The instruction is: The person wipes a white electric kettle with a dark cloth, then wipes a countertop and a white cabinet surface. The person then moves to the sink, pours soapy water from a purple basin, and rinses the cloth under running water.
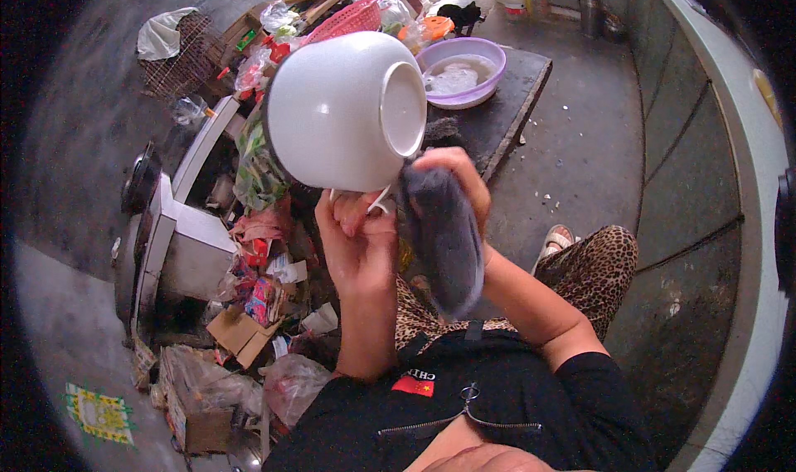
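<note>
My left hand (357,229) grips a white ceramic pot or large mug (336,111) by its white handle. The vessel lies tilted on its side in the air, its round base facing right and its dark-edged rim facing left. My right hand (460,173) holds a dark grey cloth (441,242), which hangs down beside the vessel, near the lower edge of its base. The cloth is a little blurred. Beyond the vessel, a purple plastic basin (469,102) with cloudy water and something pale in it stands on a dark low table (522,92).
A pink plastic basket (351,21), plastic bags and other items crowd the far left. Cardboard (242,335), packets and bags lie piled at the left beside a metal-edged stand (193,248). A black cat (463,15) is behind the basin. A curved-looking wall (678,179) runs along the right.
</note>
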Available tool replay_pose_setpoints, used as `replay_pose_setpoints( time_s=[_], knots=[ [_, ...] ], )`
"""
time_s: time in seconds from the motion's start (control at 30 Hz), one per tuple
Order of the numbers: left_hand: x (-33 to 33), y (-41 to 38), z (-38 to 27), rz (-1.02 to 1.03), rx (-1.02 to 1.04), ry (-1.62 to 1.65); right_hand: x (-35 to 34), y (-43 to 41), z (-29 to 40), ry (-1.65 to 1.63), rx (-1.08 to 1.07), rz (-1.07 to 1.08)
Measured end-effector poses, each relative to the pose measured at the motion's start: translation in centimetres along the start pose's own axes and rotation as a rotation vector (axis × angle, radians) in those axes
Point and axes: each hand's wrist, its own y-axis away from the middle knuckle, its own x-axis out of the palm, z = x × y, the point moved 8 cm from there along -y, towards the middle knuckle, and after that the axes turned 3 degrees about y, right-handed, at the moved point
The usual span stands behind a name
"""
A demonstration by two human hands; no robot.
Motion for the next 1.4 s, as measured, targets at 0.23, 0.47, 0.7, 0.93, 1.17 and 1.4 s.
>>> replay_pose_setpoints(
  time_s=[0.23,0.47,0.7,0.93,1.17,1.4],
  knots=[
    [-1.2,0.2,0.2,0.124,-0.088,0.023,-0.5,0.7,1.1,0.213,-0.200,-0.088],
    [-2.9,0.9,0.6,0.186,-0.159,-0.039,-2.4,-2.7,-1.4,0.213,-0.110,-0.156],
    [-2.1,0.4,0.2,0.064,0.010,-0.232,0.9,1.1,3.3,0.406,-0.331,-0.008],
    [-4.6,1.6,-0.2,-0.100,0.040,-0.422,-0.5,-7.0,-4.6,-0.221,0.441,0.181],
    [-5.2,1.2,-1.0,-0.106,0.267,-0.636,5.8,3.5,2.6,1.088,-0.538,0.322],
    [-5.5,2.2,-1.4,-0.014,0.245,-0.767,1.4,-1.5,-8.4,-0.615,0.747,0.212]
  ],
)
